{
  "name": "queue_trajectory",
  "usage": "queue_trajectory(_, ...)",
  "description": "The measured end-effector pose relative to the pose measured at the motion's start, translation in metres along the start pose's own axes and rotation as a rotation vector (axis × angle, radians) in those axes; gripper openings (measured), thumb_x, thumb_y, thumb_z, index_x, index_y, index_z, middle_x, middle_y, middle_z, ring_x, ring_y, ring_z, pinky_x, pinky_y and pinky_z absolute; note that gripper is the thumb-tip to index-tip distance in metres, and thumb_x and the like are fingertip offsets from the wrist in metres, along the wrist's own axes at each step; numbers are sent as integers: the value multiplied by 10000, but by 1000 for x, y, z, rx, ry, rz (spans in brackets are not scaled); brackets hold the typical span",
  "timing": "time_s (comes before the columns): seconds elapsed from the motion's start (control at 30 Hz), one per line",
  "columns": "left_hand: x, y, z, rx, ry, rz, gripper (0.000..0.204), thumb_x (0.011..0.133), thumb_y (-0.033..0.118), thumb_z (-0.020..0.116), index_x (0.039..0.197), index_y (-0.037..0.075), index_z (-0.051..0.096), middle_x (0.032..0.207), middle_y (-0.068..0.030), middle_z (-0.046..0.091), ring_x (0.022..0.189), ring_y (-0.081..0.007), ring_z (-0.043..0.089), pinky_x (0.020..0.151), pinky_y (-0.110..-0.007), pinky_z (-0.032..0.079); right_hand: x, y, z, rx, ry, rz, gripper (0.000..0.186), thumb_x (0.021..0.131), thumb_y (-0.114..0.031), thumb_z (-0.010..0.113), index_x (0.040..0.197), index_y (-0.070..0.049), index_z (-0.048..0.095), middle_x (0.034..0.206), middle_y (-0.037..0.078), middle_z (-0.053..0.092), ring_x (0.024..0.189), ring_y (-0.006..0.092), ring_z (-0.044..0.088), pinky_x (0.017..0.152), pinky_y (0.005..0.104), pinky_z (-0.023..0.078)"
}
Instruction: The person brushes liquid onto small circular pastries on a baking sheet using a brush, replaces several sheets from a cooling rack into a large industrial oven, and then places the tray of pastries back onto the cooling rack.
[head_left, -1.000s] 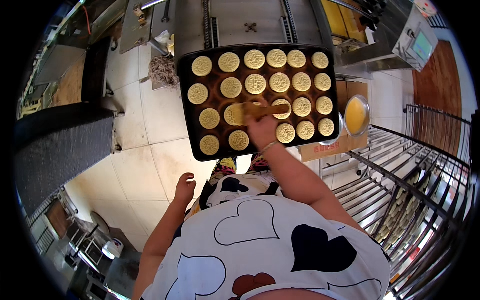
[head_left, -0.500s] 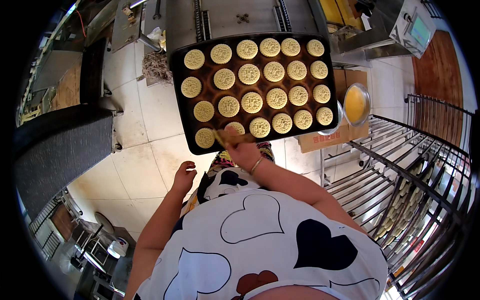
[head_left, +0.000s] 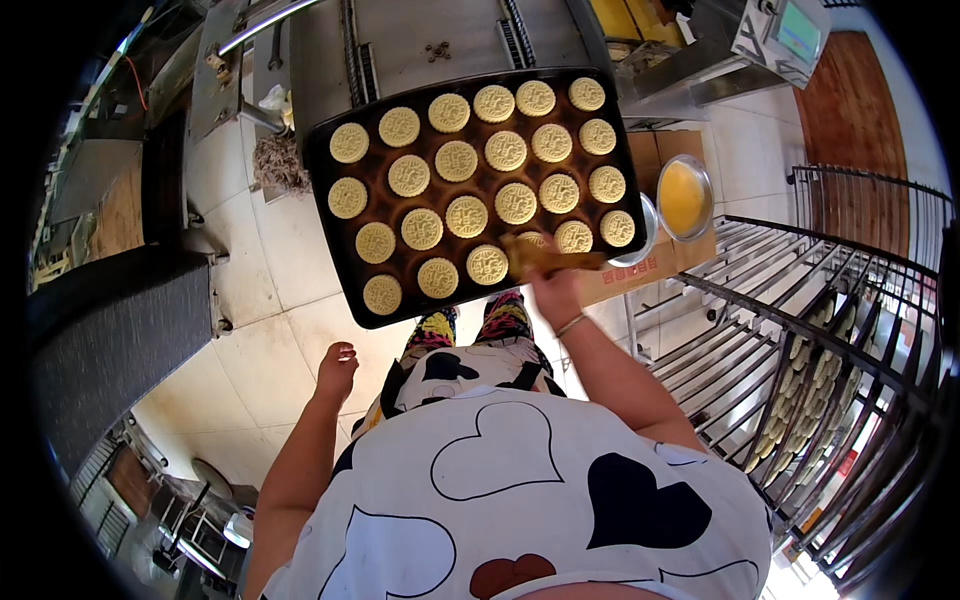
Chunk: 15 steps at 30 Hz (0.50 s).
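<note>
Brush (head_left: pixel 522 258) in R hand (head_left: pixel 554 288) blurry, hides pt. of 1 cookie (head_left: pixel 534 240).

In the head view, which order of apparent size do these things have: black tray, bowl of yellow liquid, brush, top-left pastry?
1. Black tray
2. Bowl of yellow liquid and brush: not ranked, because the brush looks longer but narrower
3. Top-left pastry

Light is bright, glaring at lower right; edges bow into black, the brush (head_left: pixel 521 257) blurs.
</note>
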<state>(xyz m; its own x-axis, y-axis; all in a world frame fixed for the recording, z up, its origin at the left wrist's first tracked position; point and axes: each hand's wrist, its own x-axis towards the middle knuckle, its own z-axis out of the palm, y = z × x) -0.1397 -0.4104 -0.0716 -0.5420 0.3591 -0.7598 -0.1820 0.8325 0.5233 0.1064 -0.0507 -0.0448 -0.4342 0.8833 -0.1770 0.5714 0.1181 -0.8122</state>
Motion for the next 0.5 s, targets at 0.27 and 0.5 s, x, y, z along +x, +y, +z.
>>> queue_trajectory(0.27, -8, -22, 4, -119, 46, 13, 243, 807, 44, 501, 1050, 52, 512, 938, -62, 566, 727, -139, 574, 617, -262, 436, 71, 97, -121, -19, 284, 81, 491, 803, -125, 598, 1247, 9, 436, 1003, 142, 624, 834, 229, 631, 696, 336, 508)
queue_trajectory(0.5, -30, -19, 4, -252, 85, -75, 290, 772, 7, 539, 1061, 13, 516, 980, -101, 570, 876, -172, 561, 753, -277, 480, 48, 25, -47, -153, 13, 228, 434, 813, -204, 597, 1192, -15, 500, 1052, 139, 621, 916, 244, 614, 788, 356, 481)
